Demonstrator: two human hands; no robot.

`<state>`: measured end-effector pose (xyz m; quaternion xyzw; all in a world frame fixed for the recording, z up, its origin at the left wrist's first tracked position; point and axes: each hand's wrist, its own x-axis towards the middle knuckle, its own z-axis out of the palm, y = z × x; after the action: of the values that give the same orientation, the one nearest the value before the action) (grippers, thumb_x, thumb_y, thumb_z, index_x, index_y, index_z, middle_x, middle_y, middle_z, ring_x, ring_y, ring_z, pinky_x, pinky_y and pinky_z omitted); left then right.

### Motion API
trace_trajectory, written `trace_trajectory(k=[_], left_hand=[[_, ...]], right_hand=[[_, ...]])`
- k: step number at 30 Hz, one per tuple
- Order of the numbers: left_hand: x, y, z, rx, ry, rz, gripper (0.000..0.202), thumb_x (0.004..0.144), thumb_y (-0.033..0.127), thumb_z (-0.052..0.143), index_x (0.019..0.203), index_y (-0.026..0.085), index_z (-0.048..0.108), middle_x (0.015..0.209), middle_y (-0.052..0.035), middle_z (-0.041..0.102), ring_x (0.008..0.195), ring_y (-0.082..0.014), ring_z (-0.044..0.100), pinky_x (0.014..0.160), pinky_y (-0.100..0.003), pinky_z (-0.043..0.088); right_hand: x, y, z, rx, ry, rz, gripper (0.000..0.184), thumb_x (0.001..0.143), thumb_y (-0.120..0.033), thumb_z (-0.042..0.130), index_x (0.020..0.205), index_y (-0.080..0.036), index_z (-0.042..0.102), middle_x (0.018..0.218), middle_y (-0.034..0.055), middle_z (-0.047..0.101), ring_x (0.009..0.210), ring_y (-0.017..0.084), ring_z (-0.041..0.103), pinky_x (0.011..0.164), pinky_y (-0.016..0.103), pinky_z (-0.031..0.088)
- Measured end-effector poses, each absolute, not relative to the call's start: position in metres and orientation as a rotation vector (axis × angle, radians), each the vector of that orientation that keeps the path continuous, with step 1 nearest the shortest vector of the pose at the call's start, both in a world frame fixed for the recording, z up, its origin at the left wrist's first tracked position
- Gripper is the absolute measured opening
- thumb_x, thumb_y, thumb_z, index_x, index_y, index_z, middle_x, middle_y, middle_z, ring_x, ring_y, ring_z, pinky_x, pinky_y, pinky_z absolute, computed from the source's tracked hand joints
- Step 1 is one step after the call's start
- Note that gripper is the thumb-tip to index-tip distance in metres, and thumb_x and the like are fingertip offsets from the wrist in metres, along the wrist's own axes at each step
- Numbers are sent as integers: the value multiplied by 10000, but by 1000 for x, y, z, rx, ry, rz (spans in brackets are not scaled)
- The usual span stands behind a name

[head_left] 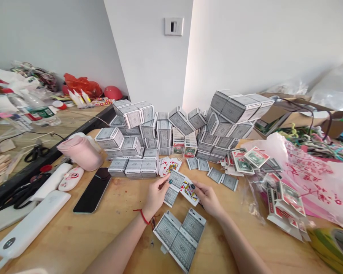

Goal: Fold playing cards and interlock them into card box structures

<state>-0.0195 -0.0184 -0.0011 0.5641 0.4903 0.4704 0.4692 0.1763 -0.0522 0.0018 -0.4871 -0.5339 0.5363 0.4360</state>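
Observation:
My left hand [156, 195] and my right hand [207, 198] meet over the wooden table [108, 232], both pinching a small cluster of playing cards [179, 186]. Some cards in the cluster show grey patterned backs, one shows a face card. A red string circles my left wrist. Just in front of my hands lies a flat piece made of interlocked cards [180, 235]. Behind them a fan of loose face-up cards [169, 166] rests on the table, and a big heap of card-built cubes [148, 133] rises against the wall.
A black phone [93, 191], a pink roll [81, 151], white power banks [31, 224] and scissors [23, 192] lie at left. Card boxes [253, 158], plastic wrappers and a pink bag [311, 179] crowd the right. A tape roll [335, 245] sits at the bottom right corner.

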Motion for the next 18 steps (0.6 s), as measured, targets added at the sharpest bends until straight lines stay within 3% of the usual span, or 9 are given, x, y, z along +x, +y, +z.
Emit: trace_trajectory(k=[3, 6, 8, 13, 18], left_hand=[[-19, -18, -2, 1407, 1199, 1139, 309, 732, 261, 562, 1026, 187, 623, 1085, -74, 619, 978, -202, 578, 886, -342, 440], [-19, -18, -2, 1426, 1182, 1122, 314, 737, 258, 556, 1034, 175, 616, 1058, -80, 630, 935, -192, 593, 847, -323, 461], [-18, -18, -3, 1434, 1169, 1122, 321, 743, 258, 548, 1045, 162, 604, 1029, -86, 640, 895, -185, 604, 808, -314, 477], [-16, -20, -4, 1482, 1153, 1104, 326, 761, 279, 526, 1053, 148, 590, 1003, -91, 644, 839, -176, 611, 737, -298, 494], [-12, -22, -4, 1500, 1145, 1072, 323, 760, 292, 528, 1038, 144, 601, 977, -92, 653, 799, -175, 614, 707, -296, 498]], right_hand=[[177, -52, 6, -1162, -1365, 1362, 352, 774, -449, 487, 992, -208, 623, 941, 46, 638, 844, 217, 563, 741, 310, 436], [178, -51, 7, -1157, -1367, 1369, 358, 777, -452, 483, 1000, -200, 607, 959, 52, 628, 893, 229, 552, 778, 324, 421], [177, -51, 6, -1177, -1360, 1356, 357, 783, -461, 472, 981, -189, 593, 930, 55, 621, 856, 214, 553, 750, 310, 424], [172, -50, 2, -1243, -1312, 1274, 293, 799, -479, 441, 771, -189, 476, 633, -14, 499, 563, 123, 463, 535, 237, 386], [165, -48, -4, -1276, -1293, 1176, 284, 795, -479, 447, 750, -199, 440, 652, -16, 472, 593, 121, 448, 565, 245, 395]])
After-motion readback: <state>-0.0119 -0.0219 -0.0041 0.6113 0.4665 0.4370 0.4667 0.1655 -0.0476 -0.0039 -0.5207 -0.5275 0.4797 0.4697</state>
